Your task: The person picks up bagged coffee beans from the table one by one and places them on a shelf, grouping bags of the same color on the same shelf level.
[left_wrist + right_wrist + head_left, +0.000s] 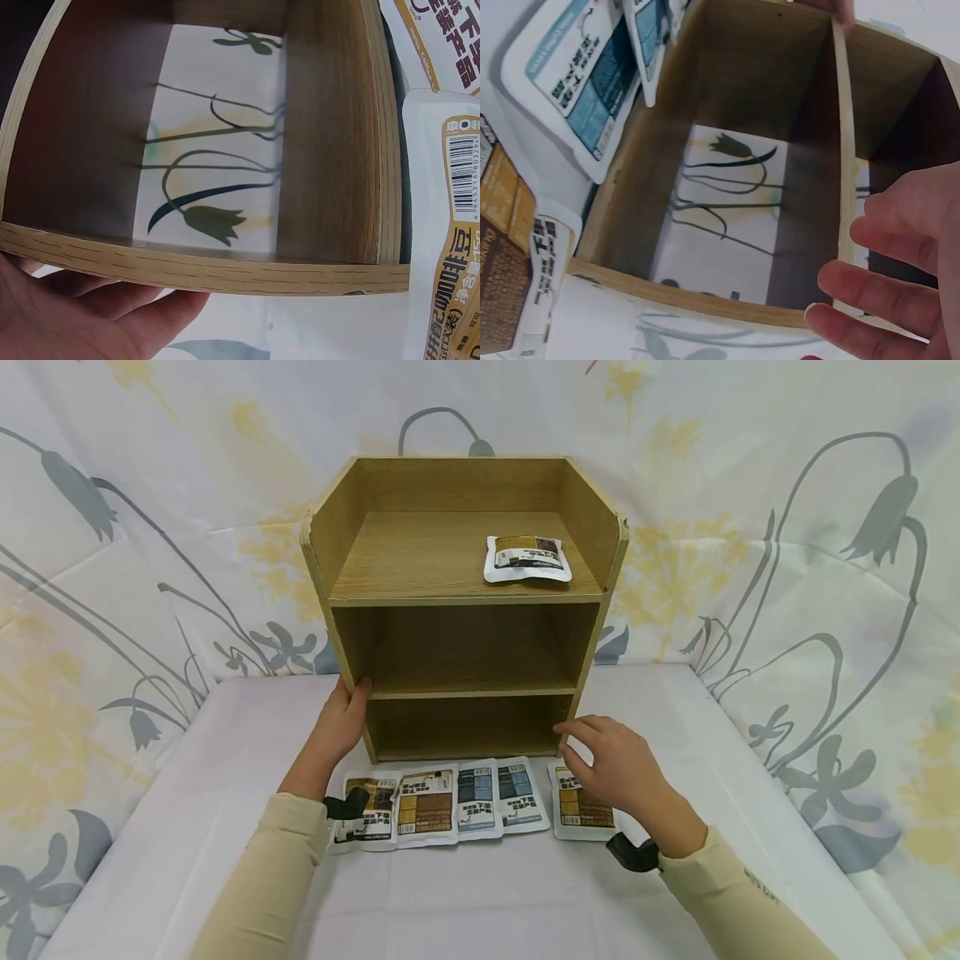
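The head view shows a wooden shelf standing at the far end of a white counter, directly between the two hands. The left hand grips its left wall low down, thumb at the front edge and fingers along the outer face. The right hand is beside the lower right edge with its fingers loosely bent, thumb set apart from them and nothing between; whether the fingertips touch the wood cannot be told. One packet lies on the top level, towards the right. In front of the shelf, four overlapping packets form a row just right of the left hand: the two leftmost have brown panels, the other two blue. A separate brown packet lies partly under the right hand, a little apart from that row. All the packets are white-edged with printed fronts, their lettering too small to read from the head. The left wrist view brings one label closer: a barcode, the characters 咖啡豆 in brown and 净含量 beside them; on a neighbouring packet's stripe the word "Coffee" can be made out, the word next to it blurred. In the right wrist view the blue and brown labels are angled, and most of their print is unclear.
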`<state>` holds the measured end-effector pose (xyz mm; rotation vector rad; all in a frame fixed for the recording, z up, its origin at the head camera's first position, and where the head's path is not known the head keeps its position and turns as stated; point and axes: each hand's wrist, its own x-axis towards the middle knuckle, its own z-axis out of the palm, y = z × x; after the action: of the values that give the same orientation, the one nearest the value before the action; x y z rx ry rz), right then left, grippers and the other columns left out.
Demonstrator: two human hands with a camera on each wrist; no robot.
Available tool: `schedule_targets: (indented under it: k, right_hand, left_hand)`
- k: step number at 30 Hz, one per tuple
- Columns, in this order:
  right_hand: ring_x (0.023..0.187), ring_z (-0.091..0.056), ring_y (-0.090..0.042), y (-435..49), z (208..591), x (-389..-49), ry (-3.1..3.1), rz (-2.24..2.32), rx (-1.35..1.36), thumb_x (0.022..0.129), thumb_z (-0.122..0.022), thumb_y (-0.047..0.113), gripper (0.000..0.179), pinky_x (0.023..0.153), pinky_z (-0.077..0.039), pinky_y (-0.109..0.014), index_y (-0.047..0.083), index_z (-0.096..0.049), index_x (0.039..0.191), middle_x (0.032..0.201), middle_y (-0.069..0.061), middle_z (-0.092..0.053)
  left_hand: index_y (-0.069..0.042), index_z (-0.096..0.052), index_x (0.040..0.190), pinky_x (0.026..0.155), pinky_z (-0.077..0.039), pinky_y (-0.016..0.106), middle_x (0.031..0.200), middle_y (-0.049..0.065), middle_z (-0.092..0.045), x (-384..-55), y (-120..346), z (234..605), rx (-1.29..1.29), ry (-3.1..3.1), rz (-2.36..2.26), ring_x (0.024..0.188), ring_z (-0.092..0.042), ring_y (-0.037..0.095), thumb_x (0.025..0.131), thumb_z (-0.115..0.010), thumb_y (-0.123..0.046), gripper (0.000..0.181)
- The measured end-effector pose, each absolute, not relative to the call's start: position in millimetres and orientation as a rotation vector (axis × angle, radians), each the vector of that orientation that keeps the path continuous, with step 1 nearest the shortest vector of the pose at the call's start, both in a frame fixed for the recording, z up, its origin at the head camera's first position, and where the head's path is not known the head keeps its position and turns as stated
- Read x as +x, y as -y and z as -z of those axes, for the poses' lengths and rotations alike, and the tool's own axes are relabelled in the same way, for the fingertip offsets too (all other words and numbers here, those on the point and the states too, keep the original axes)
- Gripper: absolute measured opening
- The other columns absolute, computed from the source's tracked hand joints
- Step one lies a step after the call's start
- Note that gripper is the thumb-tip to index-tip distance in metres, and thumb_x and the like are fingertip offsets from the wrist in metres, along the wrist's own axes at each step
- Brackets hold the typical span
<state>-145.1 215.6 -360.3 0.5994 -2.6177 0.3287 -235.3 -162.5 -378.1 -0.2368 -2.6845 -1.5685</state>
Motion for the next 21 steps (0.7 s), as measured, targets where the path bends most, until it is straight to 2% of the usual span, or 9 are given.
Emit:
schedule_targets:
  k: [21]
  right_hand:
    - [0.100, -0.067, -0.026, -224.0, 390.7, -137.0, 2.708, -0.345, 0.593, 0.086, -0.072, 0.029, 0.029, 0.081, -0.056, -0.045, 0.016, -0.071, 0.113, 0.108, -0.005, -0.071]
  left_hand:
    - [-0.014, -0.005, 0.157, 0.110, -0.031, 0.061, 0.153, 0.026, -0.029, -235.3, 161.3, 378.4, -0.207, 2.691, 1.565, 0.136, -0.037, 0.045, 0.103, -0.022, -0.051, 0.068]
